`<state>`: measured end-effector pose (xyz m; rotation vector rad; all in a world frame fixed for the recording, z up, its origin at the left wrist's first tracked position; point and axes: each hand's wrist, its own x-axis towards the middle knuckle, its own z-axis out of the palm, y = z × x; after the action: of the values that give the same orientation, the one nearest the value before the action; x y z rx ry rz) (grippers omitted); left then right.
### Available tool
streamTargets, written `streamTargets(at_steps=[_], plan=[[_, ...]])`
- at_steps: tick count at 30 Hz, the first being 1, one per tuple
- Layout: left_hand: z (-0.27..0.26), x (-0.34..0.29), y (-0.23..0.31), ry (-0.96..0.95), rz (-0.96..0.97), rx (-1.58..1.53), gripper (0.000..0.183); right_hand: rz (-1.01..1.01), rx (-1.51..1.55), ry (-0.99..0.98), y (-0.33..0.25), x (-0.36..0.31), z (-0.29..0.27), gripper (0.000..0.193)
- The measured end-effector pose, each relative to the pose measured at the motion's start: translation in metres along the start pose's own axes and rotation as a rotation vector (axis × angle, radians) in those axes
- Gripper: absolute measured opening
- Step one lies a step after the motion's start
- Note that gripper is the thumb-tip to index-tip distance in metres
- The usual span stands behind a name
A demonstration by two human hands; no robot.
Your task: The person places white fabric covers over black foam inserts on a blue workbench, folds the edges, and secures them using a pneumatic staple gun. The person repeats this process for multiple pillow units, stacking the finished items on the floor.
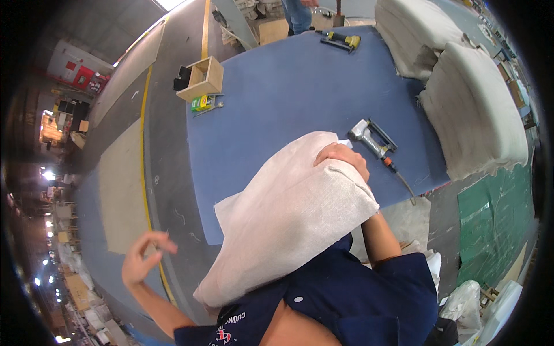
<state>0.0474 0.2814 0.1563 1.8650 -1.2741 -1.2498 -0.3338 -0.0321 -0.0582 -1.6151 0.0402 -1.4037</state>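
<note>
Against my body leans a piece covered in off-white woven fabric (288, 207), its lower part near my chest and its far end over the blue work surface. My right hand (343, 158) is closed over its far right edge, the fingers pressed onto the cloth. Away to the left, my left hand (147, 256) is in the air, fingers curved and apart, with nothing in it. Just beyond my right hand a silver and black staple gun (369, 138) lies on the blue surface, its air hose (403, 181) running toward the near edge.
Two fabric-covered padded pieces (473, 109) stand along the right side of the blue-covered table (277, 86). A yellow-green staple gun (343, 41) rests at the far edge. At the left corner are a wooden box (202, 78) and a small green-yellow carton (202, 104). Another person's legs (298, 14) show beyond.
</note>
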Motion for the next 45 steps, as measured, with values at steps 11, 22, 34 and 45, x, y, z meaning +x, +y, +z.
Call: streamTargets(at_steps=[11,22,34,45], plan=[[0.141,0.282,0.079,-0.662,0.821,-0.536,0.049,-0.022,-0.318,0.194,-0.028,0.032,0.082,0.059],[0.112,0.309,0.076,-0.551,1.015,-0.737,0.032,-0.004,-0.44,0.233,-0.009,0.067,0.072,0.027],[0.105,0.288,0.101,-0.636,0.78,-0.554,0.017,-0.254,-0.457,0.093,0.013,0.019,0.079,0.015],[0.105,0.282,0.111,-0.735,0.967,-0.258,0.019,-0.288,-0.46,0.032,-0.003,0.036,0.081,0.016]])
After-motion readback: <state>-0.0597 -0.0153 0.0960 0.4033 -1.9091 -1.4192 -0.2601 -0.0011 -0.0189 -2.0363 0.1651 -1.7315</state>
